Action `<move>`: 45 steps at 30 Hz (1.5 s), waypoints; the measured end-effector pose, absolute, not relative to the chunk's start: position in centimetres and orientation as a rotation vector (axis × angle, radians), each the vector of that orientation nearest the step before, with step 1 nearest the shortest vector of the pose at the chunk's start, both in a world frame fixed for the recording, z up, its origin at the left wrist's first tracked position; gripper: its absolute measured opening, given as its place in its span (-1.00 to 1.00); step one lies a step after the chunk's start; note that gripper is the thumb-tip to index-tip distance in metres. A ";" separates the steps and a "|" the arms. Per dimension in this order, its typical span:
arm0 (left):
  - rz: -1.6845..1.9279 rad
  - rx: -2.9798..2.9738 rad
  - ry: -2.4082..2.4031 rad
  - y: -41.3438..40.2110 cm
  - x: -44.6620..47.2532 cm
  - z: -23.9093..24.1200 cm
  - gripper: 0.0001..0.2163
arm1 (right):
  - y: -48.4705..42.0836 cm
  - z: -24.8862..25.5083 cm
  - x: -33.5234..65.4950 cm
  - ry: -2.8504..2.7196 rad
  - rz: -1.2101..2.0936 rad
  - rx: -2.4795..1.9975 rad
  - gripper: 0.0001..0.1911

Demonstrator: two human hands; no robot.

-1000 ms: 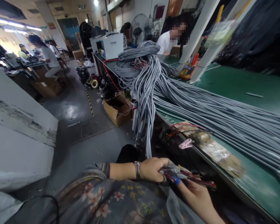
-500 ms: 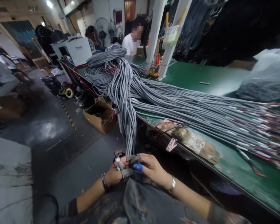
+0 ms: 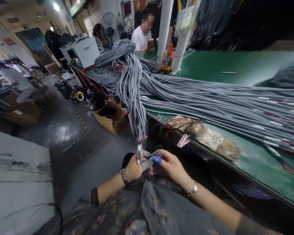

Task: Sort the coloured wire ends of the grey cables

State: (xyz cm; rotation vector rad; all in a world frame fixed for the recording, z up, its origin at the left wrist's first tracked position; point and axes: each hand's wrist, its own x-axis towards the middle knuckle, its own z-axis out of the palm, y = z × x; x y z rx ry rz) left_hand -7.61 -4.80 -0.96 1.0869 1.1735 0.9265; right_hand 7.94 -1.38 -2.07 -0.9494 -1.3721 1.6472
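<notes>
My left hand (image 3: 134, 168) is closed around a grey cable (image 3: 139, 153), whose white-banded end points upward. Grey wraps cover some of its fingers. Close beside it, my right hand (image 3: 172, 167), with blue tape on the thumb, pinches thin coloured wires (image 3: 159, 152) at a cable end between the two hands. The fingers partly hide where these wires begin. Just beyond my hands, a thick bundle of grey cables (image 3: 134, 94) hangs over the bench edge, with reddish wire ends at its bottom.
More grey cables (image 3: 201, 94) lie along the green bench (image 3: 210, 65) to the right. A pink clip (image 3: 183, 141) and a taped cardboard piece (image 3: 210, 138) are at its front edge. An open carton (image 3: 110, 119) stands on the floor. A person in white (image 3: 139, 37) is behind the bench.
The view has shifted, so my hands appear farther right and higher. My right fingers have moved onto the coloured wires, and the white-banded cable end beside my left hand now stands more upright.
</notes>
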 end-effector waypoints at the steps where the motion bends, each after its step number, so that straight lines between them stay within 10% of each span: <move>1: 0.918 1.042 1.167 -4.6 -6.8 -0.9 -0.63 | -1.5 -2.0 8.8 -1.362 1.641 -0.988 -0.63; 20: 0.640 1.719 1.125 -3.2 -1.8 0.0 -0.92 | -2.1 -1.1 16.4 -1.490 1.558 -1.113 -0.68; 30: 0.739 1.041 1.158 -2.7 -1.3 0.1 -0.58 | -1.6 -0.7 14.3 -1.300 1.681 -1.035 -0.59; 45: 0.697 0.955 1.200 -1.9 -1.8 0.4 -0.62 | -0.5 -1.1 13.9 -1.431 1.479 -1.063 -0.66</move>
